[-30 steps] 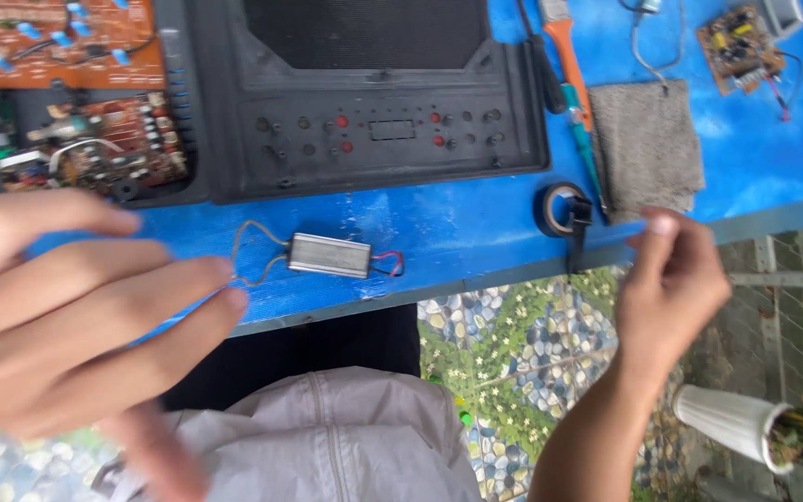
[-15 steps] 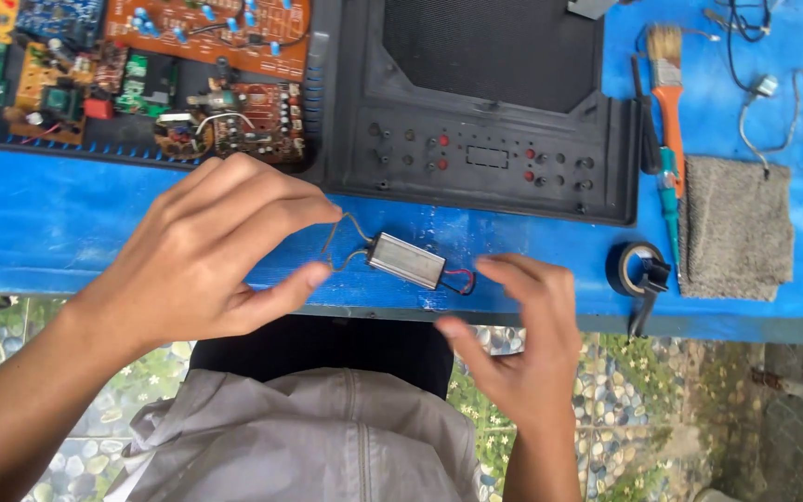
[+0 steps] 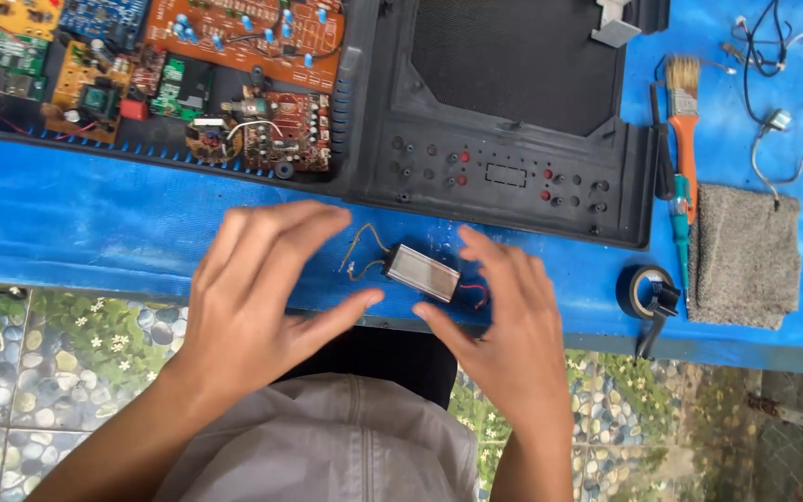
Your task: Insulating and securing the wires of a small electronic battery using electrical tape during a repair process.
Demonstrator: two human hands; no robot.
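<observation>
Silver module (image 3: 422, 272) lies on blue tabletop (image 3: 95, 232) above pebbled floor (image 3: 48, 353).

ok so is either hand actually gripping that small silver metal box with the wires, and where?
Nothing is held. The small silver metal box lies on the blue table; left hand and right hand flank it, fingers spread.

- The small ribbed metal box (image 3: 422, 272) was silver, with red and tan wires.
- The flat table cover (image 3: 95, 228) was blue.
- The big plastic housing (image 3: 513, 102) was black.
- The folded cloth (image 3: 743, 256) was grey.
- The paintbrush handle (image 3: 686, 149) was orange.
</observation>
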